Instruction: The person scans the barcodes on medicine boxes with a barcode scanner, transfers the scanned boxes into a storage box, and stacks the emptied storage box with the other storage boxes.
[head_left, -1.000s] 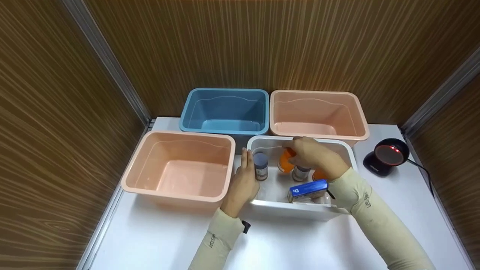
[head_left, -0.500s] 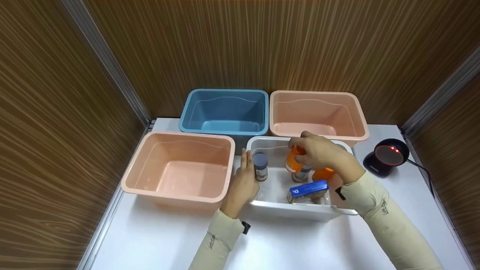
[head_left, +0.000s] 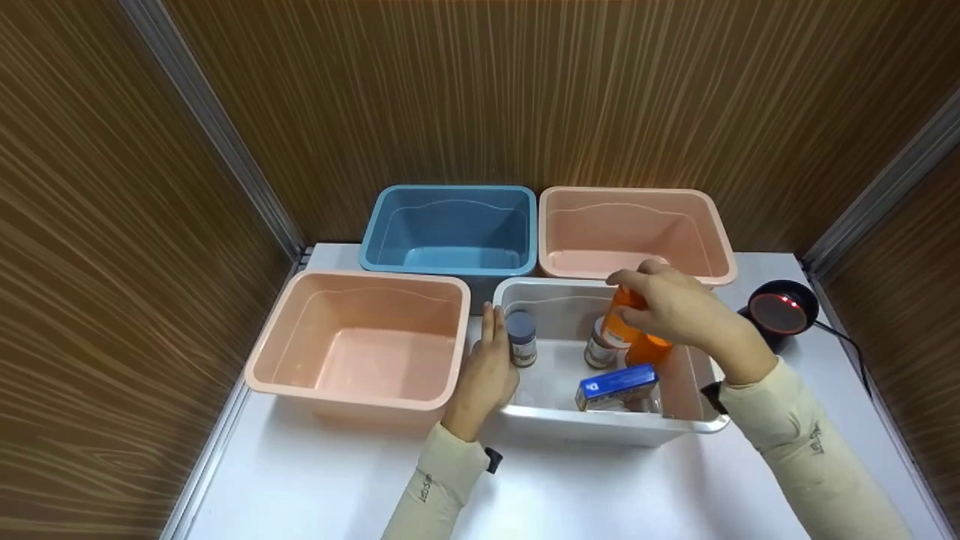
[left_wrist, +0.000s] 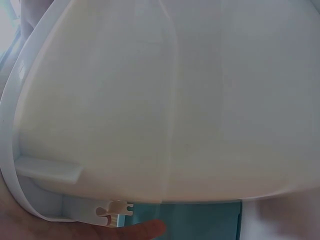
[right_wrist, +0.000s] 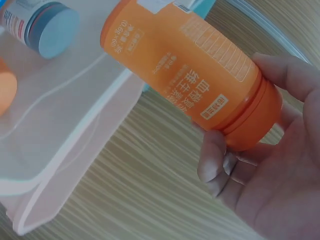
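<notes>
My right hand (head_left: 679, 311) holds an orange pill bottle (right_wrist: 185, 65) by its cap end, between thumb and fingers. The bottle hangs tilted over the right half of a white bin (head_left: 585, 421), its label toward the wrist camera. Fingers stretched out, my left hand (head_left: 484, 375) rests along the bin's left rim. In the left wrist view a fingertip (left_wrist: 150, 229) shows below the bin's wall. Inside the bin stand a grey-capped bottle (head_left: 522, 341) at left, another grey-capped bottle (head_left: 599, 351) partly behind the held one, a second orange bottle (head_left: 649, 351) and a blue-topped box (head_left: 616, 384).
A peach bin (head_left: 358, 406) stands left of the white one. Behind are a blue bin (head_left: 450, 268) and another peach bin (head_left: 637, 196). A black scanner (head_left: 781, 309) with red lights and a cable sits at right. Wood-grain walls (head_left: 450, 90) enclose the white table (head_left: 570, 495).
My right hand has lifted the orange bottle and carried it rightward inside the white bin, from between the grey-capped bottles toward the other orange one. The left hand stays at the rim.
</notes>
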